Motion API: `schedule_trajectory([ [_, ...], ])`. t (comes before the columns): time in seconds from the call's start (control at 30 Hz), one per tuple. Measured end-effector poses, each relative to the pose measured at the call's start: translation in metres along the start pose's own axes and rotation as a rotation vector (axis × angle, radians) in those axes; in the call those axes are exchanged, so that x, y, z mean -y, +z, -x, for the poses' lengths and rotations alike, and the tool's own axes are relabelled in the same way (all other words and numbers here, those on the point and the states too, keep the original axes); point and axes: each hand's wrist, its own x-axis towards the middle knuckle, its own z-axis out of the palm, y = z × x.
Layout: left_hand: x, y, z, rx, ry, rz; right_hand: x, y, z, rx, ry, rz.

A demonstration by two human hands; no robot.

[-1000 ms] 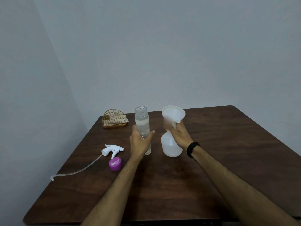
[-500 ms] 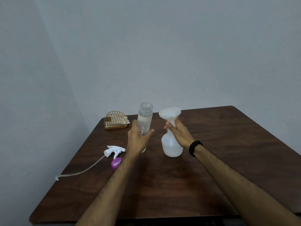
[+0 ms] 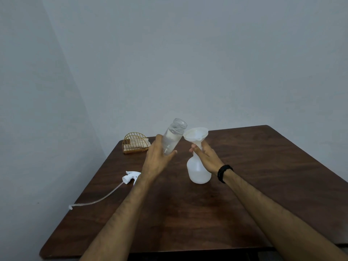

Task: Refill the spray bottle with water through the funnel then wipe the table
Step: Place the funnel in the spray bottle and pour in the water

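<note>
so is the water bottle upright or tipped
Tipped: the water bottle, held in the left hand, leans its open mouth toward the funnel.

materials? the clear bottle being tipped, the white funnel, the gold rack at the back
Clear water bottle: transparent, glossy, looks like plastic; moulded threads at the open neck, water visible inside. Could be glass.
White funnel: thin, semi-translucent matte plastic, seemingly; light glows through the rim.
Gold wire rack: thin arched rods with a metallic sheen, probably coated or plated metal wire.

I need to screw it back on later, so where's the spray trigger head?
The spray trigger head lies on the table's left side, beside the left forearm.
</note>
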Motion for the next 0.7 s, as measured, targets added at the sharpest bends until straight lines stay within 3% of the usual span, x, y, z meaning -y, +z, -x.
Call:
schedule_trajectory([
  [0.5, 0.002, -0.006, -0.002, 0.078, 0.053, -0.188, 0.004, -0.003, 0.005, 0.006, 0.006, -0.006],
  [0.7, 0.002, -0.009, -0.003, 0.098, 0.07, -0.228, 0.01, -0.005, 0.009, -0.019, -0.003, -0.127],
])
